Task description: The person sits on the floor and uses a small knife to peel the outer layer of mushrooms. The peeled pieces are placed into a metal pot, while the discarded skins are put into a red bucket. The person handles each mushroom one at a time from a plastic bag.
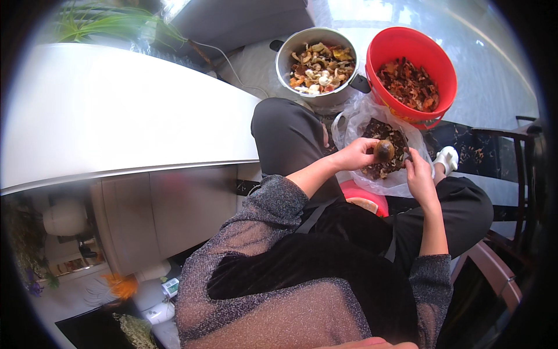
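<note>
Over on the far left, a white table (128, 110) sweeps in, its near edge bending with the lens, and green leaves (104, 26) fan out beyond its top corner. Down below, a tuft of orange feathers (122, 286) flares up bright. Moving right, past a dark-trousered knee, here's the pot (325, 100), silvery, with black handles, holding a jumble of mushroom pieces (319, 68), brown, orange and white.

Now to the action: the left hand (357, 155) comes in with its sleeve pushed up, and it's pinching a brown mushroom (383, 151) between thumb and fingers, rounded cap showing. That mushroom sits right between the two hands, above the open plastic bag (361, 110), where dark scraps (376, 129) lie in a heap. Just below, something pink (378, 200) peeks out between the legs.

Next along, the red bucket (386, 49) stands beside the pot, brown and orange bits (410, 87) inside. Below it, the right hand (419, 174) has its fingers closed in on a slim dark thing (407, 153), too small to identify, close by the mushroom. Further right, a white shoe (446, 160), then a dark chair (517, 174) at the rim.
</note>
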`<state>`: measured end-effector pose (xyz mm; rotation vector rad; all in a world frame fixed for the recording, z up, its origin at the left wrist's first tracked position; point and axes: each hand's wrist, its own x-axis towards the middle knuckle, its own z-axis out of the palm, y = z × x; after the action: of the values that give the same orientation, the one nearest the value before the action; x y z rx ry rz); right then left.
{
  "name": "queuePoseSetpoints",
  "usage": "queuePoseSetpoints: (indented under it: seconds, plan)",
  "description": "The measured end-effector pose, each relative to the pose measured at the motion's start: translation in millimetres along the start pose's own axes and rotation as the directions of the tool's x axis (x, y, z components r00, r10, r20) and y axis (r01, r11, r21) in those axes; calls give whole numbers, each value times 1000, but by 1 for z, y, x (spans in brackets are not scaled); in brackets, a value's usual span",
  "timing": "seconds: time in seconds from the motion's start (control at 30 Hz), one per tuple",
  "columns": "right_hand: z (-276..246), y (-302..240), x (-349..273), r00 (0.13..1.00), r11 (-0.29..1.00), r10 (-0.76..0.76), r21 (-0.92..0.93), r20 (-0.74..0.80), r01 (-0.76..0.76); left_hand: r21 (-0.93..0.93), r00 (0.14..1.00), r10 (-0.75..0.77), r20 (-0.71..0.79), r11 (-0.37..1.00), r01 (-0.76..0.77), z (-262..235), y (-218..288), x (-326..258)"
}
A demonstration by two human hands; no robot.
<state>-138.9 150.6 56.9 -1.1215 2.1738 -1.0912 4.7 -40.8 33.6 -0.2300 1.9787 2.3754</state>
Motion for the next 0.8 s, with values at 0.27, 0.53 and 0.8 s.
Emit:
queuePoseSetpoints:
  seconds: [0.27,0.53,0.8]
  plan:
    - [-23,-46,-17,985,975,9,218,175,-47,-97,987,-116,109,987,126,-3,2,0]
    - [-21,-23,-16,960,983,80,139,268,-121,169,996,1,95,985,-18,-1,0,-2]
    - [-26,-32,-25,962,945,51,298,267,-133,406,988,157,12,902,-148,-2,-2,0]
